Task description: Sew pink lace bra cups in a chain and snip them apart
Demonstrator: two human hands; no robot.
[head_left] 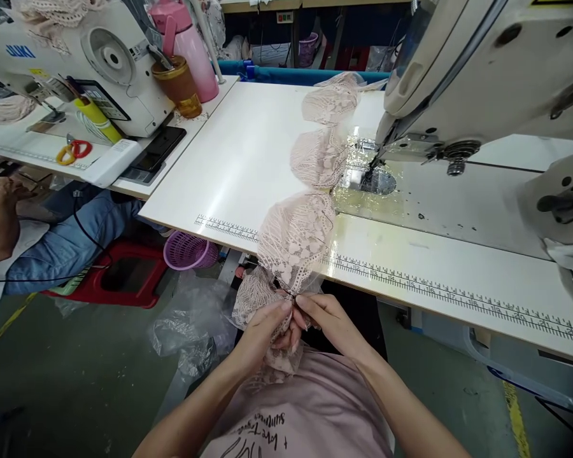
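A string of pale pink lace pieces (298,232) runs from the sewing machine's needle area over the table's front edge to my lap. Just below that edge, my left hand (270,324) pinches the lace between thumb and fingers. My right hand (327,315) is closed on the same lace, its fingertips meeting the left ones. More lace hangs bunched below and to the left of my fingers. Two further lace cups (318,159) lie flat on the white table, close to the needle and presser foot (368,178).
The sewing machine head (482,76) overhangs the table on the right. At left, a second machine (109,57) stands with scissors (74,151), a phone (162,147) and a pink jug (186,51). A co-worker's arm (0,216) shows at far left. A purple basket (190,250) sits below the table.
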